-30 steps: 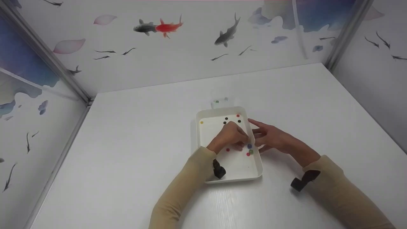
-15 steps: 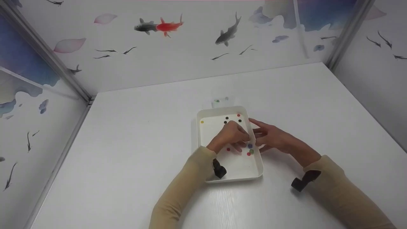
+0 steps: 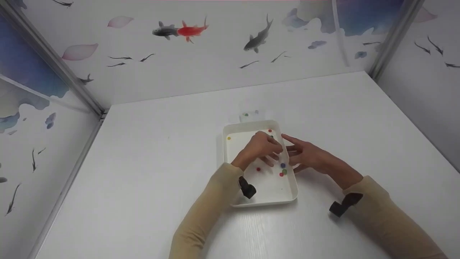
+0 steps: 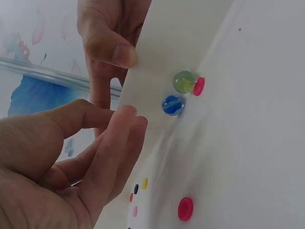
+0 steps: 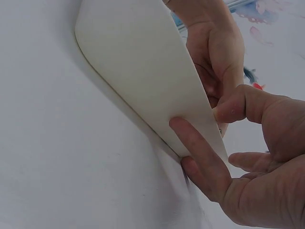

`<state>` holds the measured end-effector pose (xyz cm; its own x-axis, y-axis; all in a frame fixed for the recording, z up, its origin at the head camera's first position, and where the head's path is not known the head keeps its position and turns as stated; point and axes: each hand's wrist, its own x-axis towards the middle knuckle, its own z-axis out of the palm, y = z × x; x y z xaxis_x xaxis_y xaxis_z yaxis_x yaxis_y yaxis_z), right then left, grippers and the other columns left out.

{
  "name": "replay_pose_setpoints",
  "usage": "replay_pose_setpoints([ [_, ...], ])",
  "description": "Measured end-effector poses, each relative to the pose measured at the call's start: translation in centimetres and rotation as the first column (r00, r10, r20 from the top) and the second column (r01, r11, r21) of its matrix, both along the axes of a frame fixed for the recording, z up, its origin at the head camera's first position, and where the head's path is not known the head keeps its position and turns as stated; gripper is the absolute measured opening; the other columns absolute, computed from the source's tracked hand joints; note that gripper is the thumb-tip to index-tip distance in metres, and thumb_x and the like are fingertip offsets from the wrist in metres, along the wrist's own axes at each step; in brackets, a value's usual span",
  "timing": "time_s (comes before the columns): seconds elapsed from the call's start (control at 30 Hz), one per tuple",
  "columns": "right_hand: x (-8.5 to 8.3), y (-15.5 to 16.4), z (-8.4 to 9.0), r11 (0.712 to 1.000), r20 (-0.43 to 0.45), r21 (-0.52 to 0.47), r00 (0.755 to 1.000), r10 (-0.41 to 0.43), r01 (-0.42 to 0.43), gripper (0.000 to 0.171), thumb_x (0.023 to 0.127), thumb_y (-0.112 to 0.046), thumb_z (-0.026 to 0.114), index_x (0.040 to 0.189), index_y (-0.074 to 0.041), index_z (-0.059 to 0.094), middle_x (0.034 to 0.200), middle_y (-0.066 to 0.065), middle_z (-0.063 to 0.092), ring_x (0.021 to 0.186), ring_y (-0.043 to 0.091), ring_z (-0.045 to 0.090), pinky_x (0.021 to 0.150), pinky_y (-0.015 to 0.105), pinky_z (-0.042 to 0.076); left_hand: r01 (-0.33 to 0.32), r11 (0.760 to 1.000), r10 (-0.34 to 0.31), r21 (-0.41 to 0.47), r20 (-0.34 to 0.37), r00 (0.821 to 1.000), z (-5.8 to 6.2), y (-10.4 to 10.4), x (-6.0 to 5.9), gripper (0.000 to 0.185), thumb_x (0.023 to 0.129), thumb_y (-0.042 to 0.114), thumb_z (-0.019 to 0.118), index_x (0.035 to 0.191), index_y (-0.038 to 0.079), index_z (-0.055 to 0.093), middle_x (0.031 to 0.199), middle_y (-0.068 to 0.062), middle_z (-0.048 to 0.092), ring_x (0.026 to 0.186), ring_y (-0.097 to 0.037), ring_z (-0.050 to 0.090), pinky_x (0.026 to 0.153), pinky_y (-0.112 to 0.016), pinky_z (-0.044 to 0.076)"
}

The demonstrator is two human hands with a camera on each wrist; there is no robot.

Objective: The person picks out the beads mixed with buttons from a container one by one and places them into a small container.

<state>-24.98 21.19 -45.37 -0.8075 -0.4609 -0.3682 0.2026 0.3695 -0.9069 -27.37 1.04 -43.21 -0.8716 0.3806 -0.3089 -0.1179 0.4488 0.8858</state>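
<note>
White tray (image 3: 273, 192) sits on the white desk (image 3: 161, 162), long sides running away from the person. Left grip (image 3: 262, 147), a bare hand, is over the tray at its right-hand wall: fingers curled, thumb and index tips drawn close together by the rim. Can't tell if anything small is pinched there; the tips would hide it. Right grip (image 3: 309, 156), also a bare hand, is outside that same wall: fingers spread and fairly straight, tips on the outer face, one at the rim. It's touching the tray only.

Inside the tray, along the right-hand wall, nearer the person than the left fingertips: blue marble (image 4: 172, 105), green marble (image 4: 184, 82) just beside it, red button (image 4: 199, 86) next to the green one. Those two overlap in the left wrist view, contact unclear. Second red button (image 4: 186, 209) lies well apart on the tray floor. Far end: yellow button (image 3: 229, 138) near the left corner, third red button (image 3: 270, 131) near the right, dark button (image 3: 272, 136) partly covered by the left grip.

Just beyond the tray: clear container (image 3: 242, 118), outline faint, green and bluish spots showing. Back panel (image 3: 179, 72) has painted fish.
</note>
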Motion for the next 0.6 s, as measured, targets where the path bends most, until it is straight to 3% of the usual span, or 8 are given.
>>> replay_pose_setpoints([
  [0.3, -0.2, -0.23, -0.1, 1.0, 0.013, 0.024, 1.0, -0.019, 0.019, 0.099, 0.083, 0.001, 0.062, 0.163, -0.029, 0.01, 0.162, 0.022, 0.031, 0.14, 0.037, 0.047, 0.094, 0.047, 0.059, -0.012, 0.999, 0.013, 0.049, -0.02, 1.0, 1.06, -0.61, -0.45, 0.019, 0.091, 0.01, 0.066, 0.104, 0.001, 0.077, 0.105, -0.018, 0.076, 0.079, -0.021, 0.076, 0.052, -0.028, 0.06],
  [0.6, -0.12, -0.2, -0.06, 0.999, 0.008, 0.044, 0.999, -0.032, 0.031, 0.099, 0.084, 0.0, 0.063, 0.162, -0.031, 0.012, 0.161, 0.021, 0.034, 0.138, 0.037, 0.05, 0.094, 0.048, 0.059, -0.056, 0.996, 0.059, 0.071, -0.038, 0.998, 1.18, -1.0, -1.05, 0.011, 0.093, 0.017, 0.068, 0.09, 0.007, 0.073, 0.11, -0.018, 0.075, 0.079, -0.02, 0.075, 0.054, -0.028, 0.061],
])
